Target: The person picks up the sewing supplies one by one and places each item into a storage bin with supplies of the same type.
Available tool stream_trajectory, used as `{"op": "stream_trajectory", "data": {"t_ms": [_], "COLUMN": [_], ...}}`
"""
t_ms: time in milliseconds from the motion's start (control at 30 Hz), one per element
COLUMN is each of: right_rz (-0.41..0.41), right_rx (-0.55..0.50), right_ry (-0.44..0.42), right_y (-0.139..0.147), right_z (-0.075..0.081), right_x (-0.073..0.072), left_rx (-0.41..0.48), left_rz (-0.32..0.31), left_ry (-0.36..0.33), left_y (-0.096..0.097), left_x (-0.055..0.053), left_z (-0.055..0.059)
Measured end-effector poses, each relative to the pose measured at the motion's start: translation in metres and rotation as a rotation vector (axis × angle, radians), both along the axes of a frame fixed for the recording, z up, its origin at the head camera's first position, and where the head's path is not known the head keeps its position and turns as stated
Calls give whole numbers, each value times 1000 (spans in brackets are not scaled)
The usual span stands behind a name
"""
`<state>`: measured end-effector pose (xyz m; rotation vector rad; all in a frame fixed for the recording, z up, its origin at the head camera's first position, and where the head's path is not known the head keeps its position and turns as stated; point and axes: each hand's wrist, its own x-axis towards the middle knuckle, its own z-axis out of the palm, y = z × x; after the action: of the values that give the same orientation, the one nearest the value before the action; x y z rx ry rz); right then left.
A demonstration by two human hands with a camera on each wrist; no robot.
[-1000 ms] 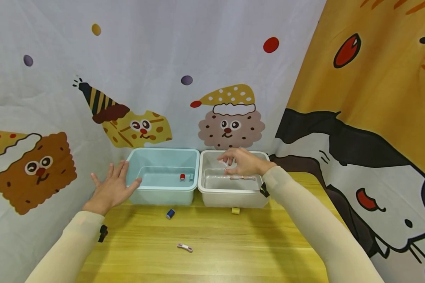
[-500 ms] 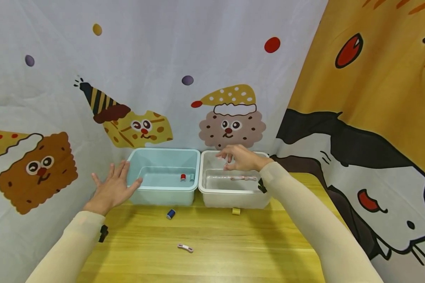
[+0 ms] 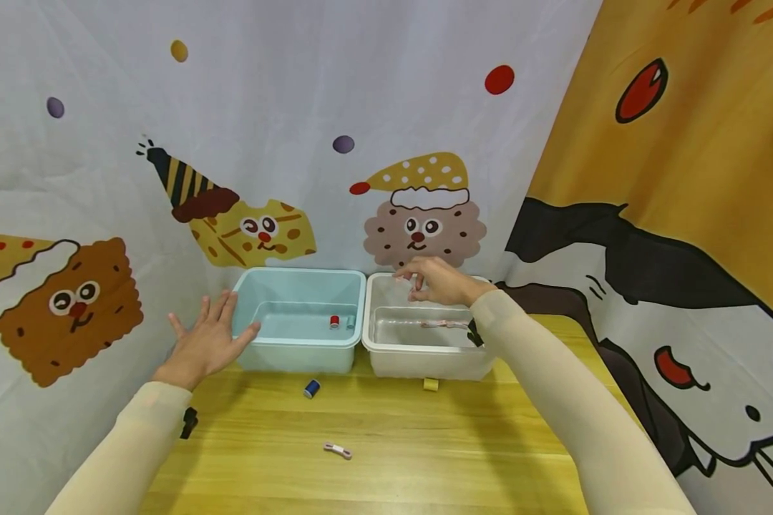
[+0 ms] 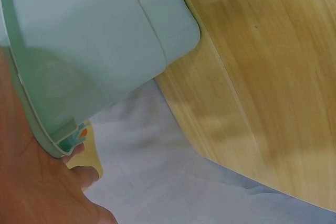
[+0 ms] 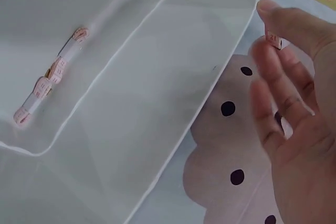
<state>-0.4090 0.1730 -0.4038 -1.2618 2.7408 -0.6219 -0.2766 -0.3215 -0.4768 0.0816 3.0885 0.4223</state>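
My left hand (image 3: 206,340) rests with spread fingers at the left rim of the light blue bin (image 3: 296,357). Above the back of the white bin (image 3: 425,365), my right hand (image 3: 444,282) pinches a small folded pink tape measure (image 5: 273,39) between thumb and fingers; most of it is hidden. Inside the white bin lie pink folded tape measures (image 5: 38,93) with pale bands, end to end. A red thread spool (image 3: 334,322) and a light blue spool (image 3: 351,323) stand in the blue bin.
On the wooden table (image 3: 425,458), a dark blue spool (image 3: 312,388) lies before the blue bin and a yellow spool (image 3: 431,385) before the white one. A banded pinkish bundle (image 3: 338,450) is nearer the front. A printed curtain (image 3: 264,107) hangs close behind the bins.
My right hand has risen slightly toward the back of the white bin, still pinching the tape measure. My left hand stays put. The head view has shifted a little.
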Motion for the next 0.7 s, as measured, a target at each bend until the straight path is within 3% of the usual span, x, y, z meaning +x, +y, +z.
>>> {"op": "stream_trajectory", "data": {"t_ms": [267,700], "right_rz": [-76,-56], "right_rx": [82,45], "right_ry": [7,5], "right_y": [3,9], "right_z": [4,6], "right_x": [4,16], "left_rx": [2,0], "left_rz": [-3,2], "left_ry": [4,-3], "left_y": [2,3], "left_x": [0,1], "left_z": [2,3]}}
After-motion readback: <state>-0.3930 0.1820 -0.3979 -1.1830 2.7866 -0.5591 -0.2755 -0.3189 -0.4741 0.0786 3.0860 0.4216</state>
